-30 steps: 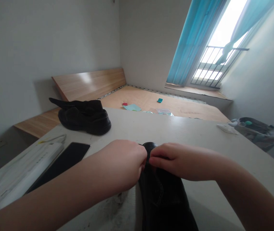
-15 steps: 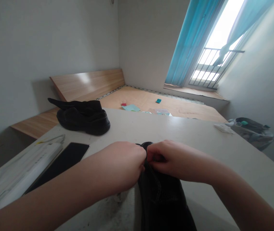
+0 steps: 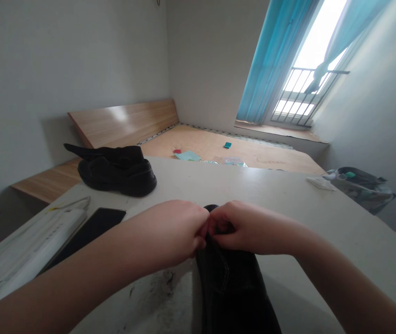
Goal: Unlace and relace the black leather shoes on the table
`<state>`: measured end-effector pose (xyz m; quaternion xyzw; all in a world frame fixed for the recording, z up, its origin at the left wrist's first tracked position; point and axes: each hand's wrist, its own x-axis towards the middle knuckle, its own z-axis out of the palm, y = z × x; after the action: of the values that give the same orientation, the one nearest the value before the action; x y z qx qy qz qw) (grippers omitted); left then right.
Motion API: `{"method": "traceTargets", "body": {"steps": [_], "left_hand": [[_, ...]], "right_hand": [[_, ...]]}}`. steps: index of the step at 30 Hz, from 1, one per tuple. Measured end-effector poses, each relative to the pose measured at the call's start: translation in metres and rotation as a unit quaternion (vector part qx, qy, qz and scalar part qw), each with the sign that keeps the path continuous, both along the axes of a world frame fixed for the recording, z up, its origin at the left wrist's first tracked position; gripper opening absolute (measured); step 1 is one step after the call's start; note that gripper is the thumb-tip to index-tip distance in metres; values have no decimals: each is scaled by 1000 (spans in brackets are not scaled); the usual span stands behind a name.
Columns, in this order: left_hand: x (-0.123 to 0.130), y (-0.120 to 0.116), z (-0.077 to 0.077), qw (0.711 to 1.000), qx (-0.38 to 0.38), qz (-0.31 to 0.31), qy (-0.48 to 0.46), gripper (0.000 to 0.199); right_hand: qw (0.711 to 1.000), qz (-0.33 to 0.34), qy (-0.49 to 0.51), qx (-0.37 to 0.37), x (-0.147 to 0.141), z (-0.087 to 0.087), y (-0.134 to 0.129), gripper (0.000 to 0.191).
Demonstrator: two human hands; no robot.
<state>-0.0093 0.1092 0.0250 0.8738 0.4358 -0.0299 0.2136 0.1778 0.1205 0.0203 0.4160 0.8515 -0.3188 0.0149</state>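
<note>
Left hand (image 3: 170,229), right hand (image 3: 239,227) pinch black leather shoe (image 3: 230,287) top on desk (image 3: 253,188) (another shoe (image 3: 116,176) beyond).

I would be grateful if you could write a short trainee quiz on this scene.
1. True or false: the left hand and the right hand both touch the black shoe on the table.
2. Is the curtain blue, red or yellow?
3. Fill in the blank: the black slab lies beside a white ____.

Key: 1 true; 2 blue; 3 power strip.
</note>
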Motion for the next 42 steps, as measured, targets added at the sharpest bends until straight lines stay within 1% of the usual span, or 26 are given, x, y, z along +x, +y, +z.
{"method": "traceTargets", "body": {"steps": [1, 3, 5, 6, 8, 10, 12, 14, 16, 18, 20, 22, 24, 26, 28, 30, 33, 36, 40, 42], "left_hand": [[-1, 0, 0, 1000, 3, 1, 1, 11], [-1, 0, 2, 1000, 10, 2, 1, 11], [0, 0, 6, 1000, 14, 7, 3, 15], [1, 0, 8, 1000, 19, 11, 0, 16], [3, -1, 14, 998, 41, 24, -29, 20], [3, -1, 20, 992, 72, 37, -95, 22], [2, 0, 26, 979, 93, 45, -175, 22], [0, 0, 31, 966, 102, 49, -232, 24], [-2, 0, 37, 958, 124, 46, -256, 26], [-3, -1, 40, 951, 155, 34, -265, 25], [-2, 0, 39, 946, 162, 32, -278, 21], [-2, 3, 34, 946, 133, 47, -294, 15], [-1, 7, 28, 943, 86, 70, -313, 8], [0, 11, 23, 934, 52, 91, -341, 8], [1, 14, 21, 924, 54, 100, -364, 10], [2, 14, 22, 918, 85, 95, -375, 12], [4, 10, 26, 908, 135, 90, -386, 15], [3, 7, 29, 902, 165, 87, -390, 15], [1, 4, 34, 903, 176, 79, -383, 15], [1, 3, 36, 904, 177, 78, -382, 15]], "right_hand": [[1000, 5, 4, -7, 2, 0, 1, 8], [999, 10, 26, -33, 8, 2, 4, 7], [994, -2, 88, -68, 13, 5, 8, 6], [988, -17, 134, -73, 15, 7, 9, 7], [971, -56, 229, -36, 17, 11, 11, 14], [950, -84, 299, 25, 15, 14, 9, 18], [938, -93, 326, 68, 11, 17, 3, 15], [933, -95, 333, 97, 7, 19, -5, 13], [926, -107, 337, 134, 4, 22, -13, 14], [914, -119, 360, 144, 2, 24, -17, 14], [901, -128, 398, 113, 1, 25, -17, 13], [881, -142, 448, 58, 1, 23, -13, 15], [848, -168, 503, -2, 1, 20, -7, 18], [812, -187, 550, -55, 0, 16, -2, 18], [793, -187, 575, -76, -2, 11, 1, 13], [789, -175, 585, -67, -4, 8, 1, 7], [795, -156, 584, -49, -6, 5, -2, 12], [801, -149, 578, -43, -6, 6, -4, 13], [806, -147, 570, -55, -7, 8, -5, 14], [818, -134, 555, -71, -7, 8, -5, 13]]}}
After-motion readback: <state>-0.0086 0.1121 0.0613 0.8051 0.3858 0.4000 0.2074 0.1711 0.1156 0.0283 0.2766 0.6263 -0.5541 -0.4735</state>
